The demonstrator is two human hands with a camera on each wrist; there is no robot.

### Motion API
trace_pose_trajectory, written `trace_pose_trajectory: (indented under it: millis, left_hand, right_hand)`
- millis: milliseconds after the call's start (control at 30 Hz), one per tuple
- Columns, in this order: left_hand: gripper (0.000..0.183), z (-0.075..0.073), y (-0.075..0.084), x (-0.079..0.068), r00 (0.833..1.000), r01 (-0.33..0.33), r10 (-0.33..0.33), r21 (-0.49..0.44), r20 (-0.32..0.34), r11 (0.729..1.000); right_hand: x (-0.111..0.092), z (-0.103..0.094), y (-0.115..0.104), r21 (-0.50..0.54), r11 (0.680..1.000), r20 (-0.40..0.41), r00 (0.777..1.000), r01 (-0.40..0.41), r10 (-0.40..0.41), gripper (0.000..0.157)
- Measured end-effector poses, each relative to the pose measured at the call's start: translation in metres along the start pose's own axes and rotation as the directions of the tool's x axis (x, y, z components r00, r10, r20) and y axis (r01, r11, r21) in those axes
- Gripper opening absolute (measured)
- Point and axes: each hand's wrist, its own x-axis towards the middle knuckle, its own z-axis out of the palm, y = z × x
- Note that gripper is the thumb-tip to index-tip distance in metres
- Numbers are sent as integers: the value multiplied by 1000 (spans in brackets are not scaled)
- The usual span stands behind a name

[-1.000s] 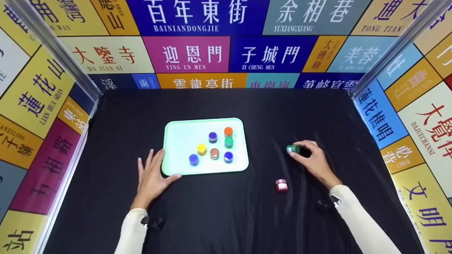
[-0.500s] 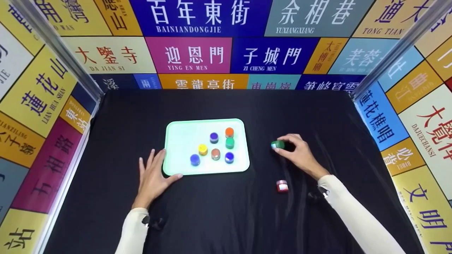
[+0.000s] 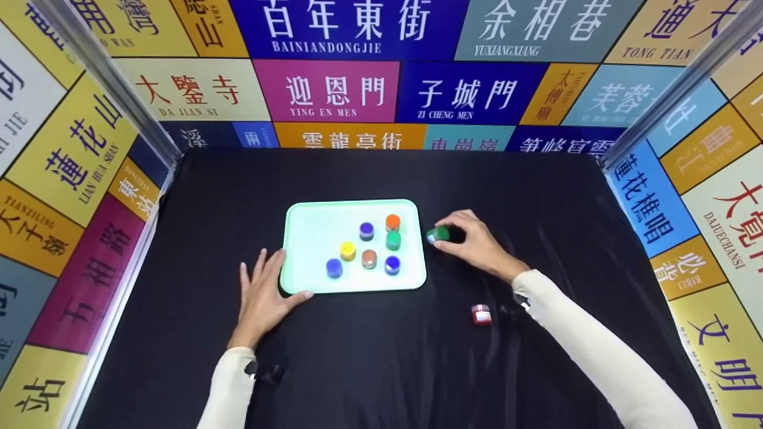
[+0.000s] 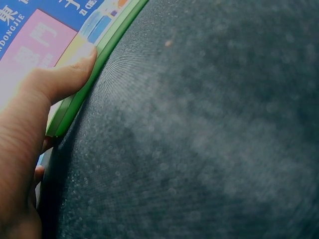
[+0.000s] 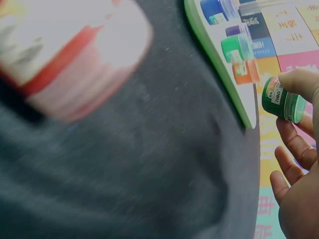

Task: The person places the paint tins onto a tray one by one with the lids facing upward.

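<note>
A dark green paint jar point(image 3: 439, 235) with a white label is pinched between the thumb and fingers of my right hand point(image 3: 477, 243), just off the tray's right edge. In the right wrist view the same green paint jar point(image 5: 283, 99) is tilted, with the other fingers spread below it. My left hand point(image 3: 265, 298) touches the lower left corner of the pale green tray point(image 3: 310, 238), fingers straight along its side and thumb on the front rim. The thumb point(image 4: 75, 77) shows on the rim in the left wrist view. A red paint jar point(image 3: 481, 314) stands apart on the black cloth.
On the tray's right half stand several jars: orange point(image 3: 393, 223), bright green point(image 3: 393, 241), purple point(image 3: 366, 230), yellow point(image 3: 347, 250), brown point(image 3: 369, 258), and blue ones point(image 3: 392, 265). Black cloth point(image 3: 369, 357) covers the table. Printed panels point(image 3: 334, 89) wall the back and sides.
My right hand has carried the green paint jar leftward and slightly back, from the cloth at right to beside the tray. The left hand stays at the tray corner. The view shifts slightly.
</note>
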Motion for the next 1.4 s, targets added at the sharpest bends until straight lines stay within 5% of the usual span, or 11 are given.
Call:
trace_pose_trajectory:
  millis: [567,1400]
  left_hand:
    - [120,0,1,0,1000,-2,2,0,-6,1000]
    - [118,0,0,1,1000,-9,9,-1,-18,1000]
  right_hand:
    - [41,30,-28,-56,993,114,988,107,-101,35]
    - [77,93,-54,17,977,191,959,212,-212,36]
